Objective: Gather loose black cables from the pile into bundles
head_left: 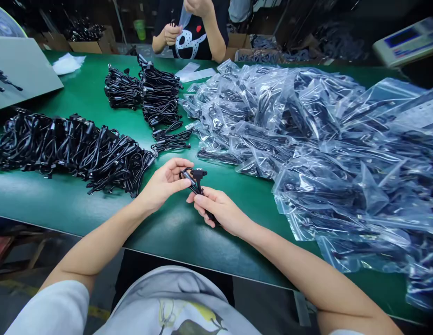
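Observation:
A folded black cable bundle (195, 182) with a flat connector at its upper end is held between my hands above the green table. My left hand (167, 180) pinches its upper left side with thumb and fingers. Lower down, my right hand (216, 207) is closed round the bundle, whose dark end shows below the fingers. Left of my left hand lies a long row of tied black cables (73, 144). Beyond the hands sits another stack of black cables (158, 93), with a few loose bundles at its near end.
Clear plastic bags with cables (307, 135) cover the right of the green table (160, 228). White sheets (195, 73) and a white bag (68, 63) lie at the far side. A grey box (24, 70) stands at left. Across the table, a person's hands (172, 35) hold something small.

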The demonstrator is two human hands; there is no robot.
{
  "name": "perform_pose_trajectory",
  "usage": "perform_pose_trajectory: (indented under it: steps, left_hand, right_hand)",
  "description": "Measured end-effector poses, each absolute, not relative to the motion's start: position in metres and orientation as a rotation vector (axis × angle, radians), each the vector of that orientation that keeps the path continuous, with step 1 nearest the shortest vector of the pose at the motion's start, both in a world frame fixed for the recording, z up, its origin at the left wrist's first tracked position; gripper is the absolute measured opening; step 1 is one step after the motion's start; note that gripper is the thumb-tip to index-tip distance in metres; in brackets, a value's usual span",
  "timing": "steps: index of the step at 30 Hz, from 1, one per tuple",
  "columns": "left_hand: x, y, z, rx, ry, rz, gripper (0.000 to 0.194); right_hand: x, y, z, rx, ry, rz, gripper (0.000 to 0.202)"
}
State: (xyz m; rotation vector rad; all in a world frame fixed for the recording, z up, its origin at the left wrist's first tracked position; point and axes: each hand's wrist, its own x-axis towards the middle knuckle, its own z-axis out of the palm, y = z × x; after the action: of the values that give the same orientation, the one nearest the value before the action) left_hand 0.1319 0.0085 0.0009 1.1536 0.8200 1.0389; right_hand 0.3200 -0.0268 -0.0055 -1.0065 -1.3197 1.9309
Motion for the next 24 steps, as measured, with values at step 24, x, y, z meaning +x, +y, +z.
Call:
perform_pose_trajectory:
  steps: [24]
  left_hand:
    - [0.137,0.02,-0.027,1.307,1.094,0.95,0.032]
  right_hand:
    - [0.329,-0.013,-0.047,-0.815,-0.924,2.321,0.033]
